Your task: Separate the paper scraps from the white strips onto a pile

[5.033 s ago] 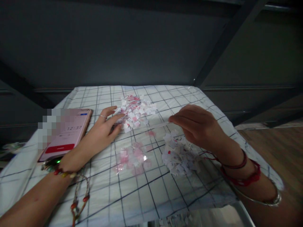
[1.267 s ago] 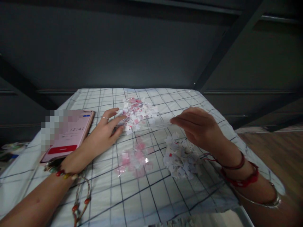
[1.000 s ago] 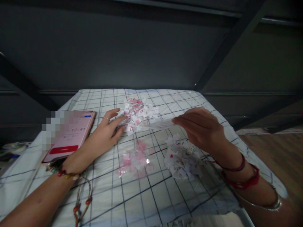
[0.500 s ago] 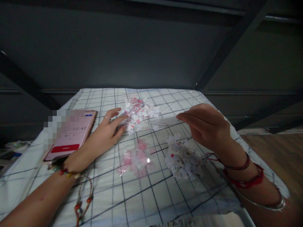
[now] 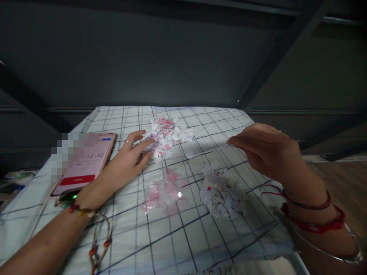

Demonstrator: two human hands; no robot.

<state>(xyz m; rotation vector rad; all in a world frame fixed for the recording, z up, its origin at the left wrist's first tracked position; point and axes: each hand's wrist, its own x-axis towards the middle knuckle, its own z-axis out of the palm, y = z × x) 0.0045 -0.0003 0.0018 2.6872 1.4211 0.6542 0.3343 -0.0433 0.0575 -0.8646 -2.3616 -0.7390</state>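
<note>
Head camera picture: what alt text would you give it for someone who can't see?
A person's left hand rests on a heap of paper scraps while the right hand pinches a thin clear strip above a checked cloth. A pink phone lies left.

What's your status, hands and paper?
Left hand flat on far scrap pile. Right hand pinching thin clear strip. Phone left, clear of hands.

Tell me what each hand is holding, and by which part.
The right hand pinches a thin clear strip by its near end, between the fingertips. The left hand holds nothing; its fingers rest on the edge of the far paper pile.
</note>
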